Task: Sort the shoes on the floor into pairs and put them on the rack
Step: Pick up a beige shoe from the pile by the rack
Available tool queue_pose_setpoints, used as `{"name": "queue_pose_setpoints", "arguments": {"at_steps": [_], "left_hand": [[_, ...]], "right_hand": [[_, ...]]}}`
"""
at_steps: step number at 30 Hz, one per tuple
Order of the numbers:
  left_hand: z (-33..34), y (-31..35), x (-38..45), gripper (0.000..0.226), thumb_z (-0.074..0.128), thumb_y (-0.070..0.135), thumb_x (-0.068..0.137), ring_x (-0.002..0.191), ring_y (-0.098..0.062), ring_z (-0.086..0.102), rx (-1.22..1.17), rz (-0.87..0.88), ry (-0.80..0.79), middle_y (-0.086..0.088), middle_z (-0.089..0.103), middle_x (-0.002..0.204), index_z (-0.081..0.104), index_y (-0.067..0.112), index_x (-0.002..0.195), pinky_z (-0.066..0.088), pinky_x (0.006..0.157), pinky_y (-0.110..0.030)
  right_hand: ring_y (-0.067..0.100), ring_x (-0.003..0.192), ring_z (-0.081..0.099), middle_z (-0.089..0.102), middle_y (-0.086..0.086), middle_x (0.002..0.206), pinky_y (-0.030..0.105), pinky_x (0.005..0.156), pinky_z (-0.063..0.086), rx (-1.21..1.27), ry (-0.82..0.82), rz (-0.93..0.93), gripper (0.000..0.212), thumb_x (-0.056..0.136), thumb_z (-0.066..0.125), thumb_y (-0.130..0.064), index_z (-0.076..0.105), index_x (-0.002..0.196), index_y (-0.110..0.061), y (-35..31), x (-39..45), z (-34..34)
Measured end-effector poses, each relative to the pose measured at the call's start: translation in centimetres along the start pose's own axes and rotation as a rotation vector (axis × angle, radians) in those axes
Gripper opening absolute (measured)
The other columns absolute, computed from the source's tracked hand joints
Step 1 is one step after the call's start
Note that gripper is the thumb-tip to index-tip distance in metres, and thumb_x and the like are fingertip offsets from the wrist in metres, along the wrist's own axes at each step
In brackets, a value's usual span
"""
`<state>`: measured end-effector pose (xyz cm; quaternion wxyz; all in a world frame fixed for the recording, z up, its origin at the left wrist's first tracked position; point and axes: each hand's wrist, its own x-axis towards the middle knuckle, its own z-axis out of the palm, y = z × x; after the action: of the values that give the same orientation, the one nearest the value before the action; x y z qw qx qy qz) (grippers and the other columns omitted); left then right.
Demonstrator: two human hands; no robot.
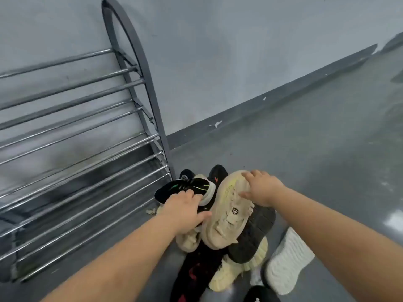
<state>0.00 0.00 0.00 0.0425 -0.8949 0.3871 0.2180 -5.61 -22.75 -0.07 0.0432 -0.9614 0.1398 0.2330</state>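
Observation:
A pile of shoes lies on the grey floor right of the metal rack (87, 127). On top is a cream sneaker (226, 212); my right hand (260, 187) grips its toe end, fingers curled over the edge. My left hand (185, 209) rests on a black sneaker with green stripes (185, 188), thumb against the cream shoe's side. A second cream shoe with a dark sole (250, 240) lies beneath. A black shoe with red marks (196, 269) sits at the front, and another black shoe with a red mark (218, 174) at the back.
A shoe turned sole-up with a white ribbed sole (287, 260) lies right of the pile, and a black shoe (260, 295) shows at the bottom edge. The rack's chrome bars hold nothing. A grey wall with a dark baseboard (272, 99) runs behind.

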Motion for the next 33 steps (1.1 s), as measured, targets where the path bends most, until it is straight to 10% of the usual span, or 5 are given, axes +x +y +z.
{"name": "queue_pose_setpoints", "arguments": {"at_steps": [7, 14, 25, 33], "left_hand": [[4.6, 2.1, 3.8, 0.066, 0.036, 0.061, 0.090, 0.127, -0.027, 0.043, -0.272, -0.062, -0.175, -0.005, 0.038, 0.143, 0.029, 0.019, 0.142, 0.039, 0.102, -0.042], [5.4, 1.2, 4.1, 0.059, 0.041, 0.055, 0.091, 0.123, -0.019, 0.046, -0.458, -0.060, -0.143, 0.002, 0.040, 0.140, 0.034, 0.022, 0.139, 0.040, 0.102, -0.038], [2.5, 0.7, -5.9, 0.050, 0.050, 0.044, 0.092, 0.105, -0.005, 0.044, -0.742, -0.101, 0.192, 0.006, 0.044, 0.124, 0.040, 0.021, 0.135, 0.037, 0.090, -0.019], [0.5, -4.8, -17.1, 0.032, 0.053, 0.028, 0.094, 0.083, -0.009, 0.058, -1.153, -0.248, 0.353, 0.006, 0.059, 0.101, 0.051, 0.016, 0.123, 0.051, 0.073, -0.028]], "right_hand": [[0.032, 0.145, 0.018, 0.006, 0.010, 0.160, 0.046, 0.116, 0.023, 0.435, -0.088, 0.170, 0.088, 0.089, 0.039, -0.064, -0.009, 0.152, -0.026, 1.2, 4.8, 3.2], [0.031, 0.137, 0.036, 0.023, 0.013, 0.154, 0.040, 0.108, 0.033, 0.675, -0.036, 0.187, 0.086, 0.088, 0.050, -0.058, 0.006, 0.153, -0.023, 1.8, 5.4, 3.2], [0.022, 0.124, 0.048, 0.044, 0.004, 0.141, 0.036, 0.096, 0.045, 0.877, 0.328, -0.021, 0.054, 0.090, 0.057, -0.043, 0.038, 0.139, -0.028, -3.0, -1.3, -3.4], [0.022, 0.136, 0.039, 0.035, 0.001, 0.152, 0.034, 0.106, 0.037, 0.921, 0.312, -0.227, 0.075, 0.090, 0.060, -0.042, 0.019, 0.151, -0.025, -15.0, -8.0, -8.4]]}}
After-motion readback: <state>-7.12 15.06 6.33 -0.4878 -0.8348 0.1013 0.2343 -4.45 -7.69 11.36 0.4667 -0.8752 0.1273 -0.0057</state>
